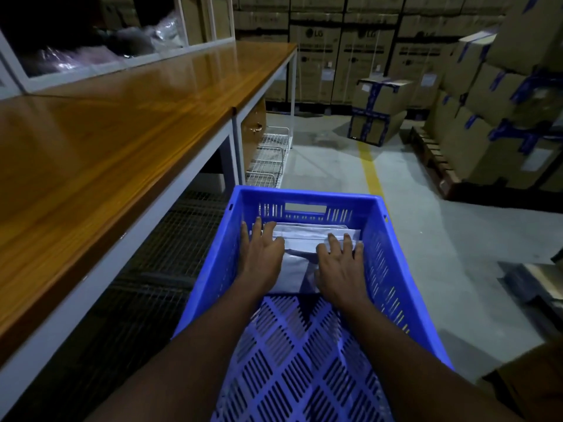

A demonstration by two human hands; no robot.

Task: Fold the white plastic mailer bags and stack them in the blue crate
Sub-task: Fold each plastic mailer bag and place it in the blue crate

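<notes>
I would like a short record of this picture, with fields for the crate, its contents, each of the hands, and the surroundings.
crate: blue crate, to the right of the table
contents: folded white mailer bags, stacked at the far end
left hand: flat, fingers spread, on the left side of the bags
right hand: flat, on the right side of the bags
table: wooden table, on the left
background: cardboard boxes on the right; yellow floor line beyond the crate
</notes>
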